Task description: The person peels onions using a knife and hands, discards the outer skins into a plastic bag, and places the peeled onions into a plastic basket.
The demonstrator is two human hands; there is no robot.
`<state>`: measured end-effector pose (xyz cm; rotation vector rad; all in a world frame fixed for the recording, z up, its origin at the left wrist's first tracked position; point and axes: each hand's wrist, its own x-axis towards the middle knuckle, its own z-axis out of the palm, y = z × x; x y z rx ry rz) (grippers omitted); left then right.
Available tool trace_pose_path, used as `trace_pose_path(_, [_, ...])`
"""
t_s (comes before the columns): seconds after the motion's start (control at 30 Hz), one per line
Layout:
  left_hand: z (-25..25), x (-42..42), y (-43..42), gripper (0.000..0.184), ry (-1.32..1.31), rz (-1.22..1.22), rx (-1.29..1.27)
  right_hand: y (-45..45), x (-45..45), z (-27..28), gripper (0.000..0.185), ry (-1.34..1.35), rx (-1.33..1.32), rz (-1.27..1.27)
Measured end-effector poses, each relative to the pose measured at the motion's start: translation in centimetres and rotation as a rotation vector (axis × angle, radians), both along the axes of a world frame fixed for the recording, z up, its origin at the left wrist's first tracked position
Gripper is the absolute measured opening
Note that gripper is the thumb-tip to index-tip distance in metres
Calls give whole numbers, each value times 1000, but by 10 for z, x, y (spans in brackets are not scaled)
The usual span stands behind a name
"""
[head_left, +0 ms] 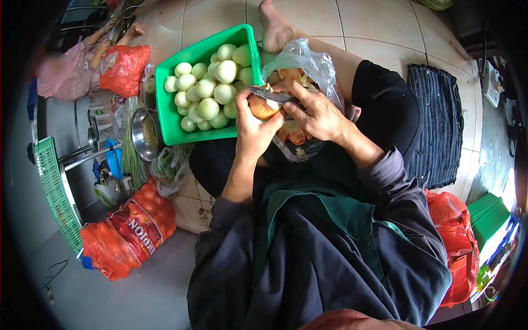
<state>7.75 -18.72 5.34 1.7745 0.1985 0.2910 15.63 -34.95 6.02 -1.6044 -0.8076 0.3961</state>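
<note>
Tiled floor (pixel 379 22); peeled onions (pixel 207 88) in green tub (pixel 161 110) beside plastic bag (pixel 312 58); left grip (pixel 252 131) round onion (pixel 262 110), right grip (pixel 323 116) round knife (pixel 272 95)

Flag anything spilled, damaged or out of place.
Dark specks on the pale floor tile near the lettered mesh sack look like stray debris. Otherwise nothing stands out: the peeled onions sit inside the green tub.

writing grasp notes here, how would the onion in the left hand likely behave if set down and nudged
The onion would probably roll, since its visible side is rounded. It seems firm rather than floppy, holding its shape in the left hand. Its brown skin may flake off, judging by the loose peels in the plastic bag.
</note>
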Motion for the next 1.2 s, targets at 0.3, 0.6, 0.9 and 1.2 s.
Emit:
trace_pose_path(0.3, [-4, -1, 3, 63, 57, 0, -56, 2, -4, 0, 27, 168, -68, -53])
trace_pose_path(0.6, [22, -5, -5, 66, 57, -91, -495, -2, 10, -6, 32, 340, -107, -78])
trace_pose_path(0.9, [8, -6, 8, 67, -26, -192, -922, 0, 13, -23, 32, 278, -268, -147])
trace_pose_path(1.2, [7, 2, 5, 60, 82, -21, -844, -6, 18, -29, 33, 212, -328, -142])
